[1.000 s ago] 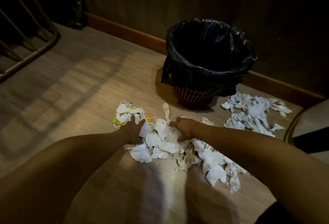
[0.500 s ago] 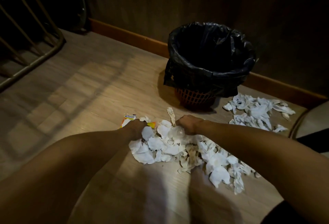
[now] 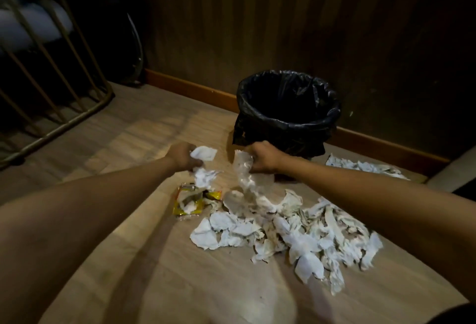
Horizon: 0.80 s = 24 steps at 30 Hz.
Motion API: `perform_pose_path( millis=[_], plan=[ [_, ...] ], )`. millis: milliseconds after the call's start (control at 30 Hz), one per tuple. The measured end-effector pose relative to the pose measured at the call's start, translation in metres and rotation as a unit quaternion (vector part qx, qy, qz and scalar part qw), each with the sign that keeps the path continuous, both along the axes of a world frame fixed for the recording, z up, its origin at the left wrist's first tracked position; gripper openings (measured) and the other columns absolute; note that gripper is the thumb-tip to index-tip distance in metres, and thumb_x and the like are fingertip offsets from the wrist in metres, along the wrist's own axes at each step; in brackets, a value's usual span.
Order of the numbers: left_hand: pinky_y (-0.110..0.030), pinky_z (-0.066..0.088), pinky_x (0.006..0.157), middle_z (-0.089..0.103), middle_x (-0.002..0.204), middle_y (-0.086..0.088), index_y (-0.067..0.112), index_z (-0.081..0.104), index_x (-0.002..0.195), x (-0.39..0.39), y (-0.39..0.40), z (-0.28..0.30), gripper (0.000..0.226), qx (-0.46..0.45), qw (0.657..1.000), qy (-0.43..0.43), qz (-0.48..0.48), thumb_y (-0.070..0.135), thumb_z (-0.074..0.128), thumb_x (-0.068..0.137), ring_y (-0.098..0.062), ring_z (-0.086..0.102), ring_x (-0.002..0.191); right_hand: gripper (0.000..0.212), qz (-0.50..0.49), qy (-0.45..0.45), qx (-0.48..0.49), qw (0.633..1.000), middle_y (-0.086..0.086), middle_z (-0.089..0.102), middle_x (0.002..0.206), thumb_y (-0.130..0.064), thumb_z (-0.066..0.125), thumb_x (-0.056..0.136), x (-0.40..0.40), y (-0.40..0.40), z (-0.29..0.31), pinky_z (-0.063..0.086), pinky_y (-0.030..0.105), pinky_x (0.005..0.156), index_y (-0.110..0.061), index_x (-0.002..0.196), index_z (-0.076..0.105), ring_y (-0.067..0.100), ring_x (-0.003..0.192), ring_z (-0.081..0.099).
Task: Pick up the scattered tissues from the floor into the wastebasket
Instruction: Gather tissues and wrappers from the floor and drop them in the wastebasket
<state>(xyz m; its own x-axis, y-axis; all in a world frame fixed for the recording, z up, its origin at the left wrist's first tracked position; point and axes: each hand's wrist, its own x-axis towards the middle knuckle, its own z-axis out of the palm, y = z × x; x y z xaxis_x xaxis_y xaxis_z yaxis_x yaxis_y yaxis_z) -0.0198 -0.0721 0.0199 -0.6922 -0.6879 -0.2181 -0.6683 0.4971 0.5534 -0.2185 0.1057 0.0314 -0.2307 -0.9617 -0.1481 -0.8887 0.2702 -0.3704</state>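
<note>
Both grips clamped: left hand on crumpled white tissues, right hand on a trailing tissue wad, lifted before the black-bagged round wastebasket, main pile on wood floor.

We see bare floor open to the left of our left hand, up to the metal railing that closes that side. The wastebasket stands against the wall, its mouth open from above, just beyond our right hand. The pile of tissues covers the floor below our right arm; a smaller heap crowds the wastebasket's right side.
</note>
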Motion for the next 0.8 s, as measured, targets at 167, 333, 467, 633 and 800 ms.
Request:
perform_pose_path(
  millis=[167, 333, 467, 633, 800],
  plan=[
    [-0.042, 0.062, 0.078, 0.072, 0.097, -0.011, 0.005, 0.069, 0.11, -0.036, 0.013, 0.06, 0.032, 0.028, 0.988, 0.144, 0.053, 0.014, 0.078, 0.081, -0.026, 0.071, 0.082, 0.024, -0.096, -0.098, -0.161, 0.977, 0.003, 0.073, 0.093, -0.028, 0.08, 0.078, -0.014, -0.001, 0.071, 0.05, 0.03, 0.077, -0.012, 0.096, 0.074, 0.015, 0.093, 0.067],
    [-0.034, 0.058, 0.079, 0.07, 0.109, -0.005, 0.013, 0.066, 0.12, -0.089, 0.025, 0.108, 0.039, 0.021, 0.958, 0.271, 0.089, 0.017, 0.076, 0.083, -0.019, 0.066, 0.093, 0.023, -0.255, -0.243, -0.299, 0.887, 0.004, 0.076, 0.097, -0.02, 0.081, 0.073, -0.058, 0.011, 0.107, 0.059, 0.04, 0.088, -0.018, 0.095, 0.076, 0.019, 0.094, 0.072],
    [-0.041, 0.06, 0.085, 0.073, 0.1, -0.001, 0.022, 0.071, 0.107, -0.133, 0.037, 0.135, 0.033, 0.015, 0.943, 0.317, 0.097, 0.028, 0.078, 0.074, -0.021, 0.069, 0.092, 0.022, -0.374, -0.324, -0.382, 0.781, 0.005, 0.072, 0.102, -0.012, 0.074, 0.083, -0.094, 0.03, 0.123, 0.059, 0.037, 0.088, -0.018, 0.104, 0.068, 0.021, 0.096, 0.07],
    [-0.039, 0.054, 0.095, 0.072, 0.112, -0.003, 0.021, 0.069, 0.115, -0.187, 0.058, 0.146, 0.037, 0.037, 0.936, 0.336, 0.096, 0.027, 0.077, 0.08, -0.023, 0.065, 0.107, 0.034, -0.465, -0.368, -0.401, 0.698, 0.007, 0.068, 0.113, -0.024, 0.074, 0.082, -0.132, 0.048, 0.115, 0.057, 0.042, 0.092, -0.016, 0.112, 0.062, 0.025, 0.105, 0.066],
    [-0.035, 0.049, 0.101, 0.062, 0.131, -0.006, 0.021, 0.056, 0.135, -0.228, 0.077, 0.137, 0.058, 0.053, 0.947, 0.309, 0.065, 0.021, 0.077, 0.081, -0.026, 0.057, 0.121, 0.032, -0.447, -0.389, -0.401, 0.698, 0.002, 0.069, 0.11, -0.035, 0.071, 0.077, -0.151, 0.056, 0.104, 0.056, 0.045, 0.094, -0.025, 0.108, 0.065, 0.024, 0.105, 0.066]
  ],
)
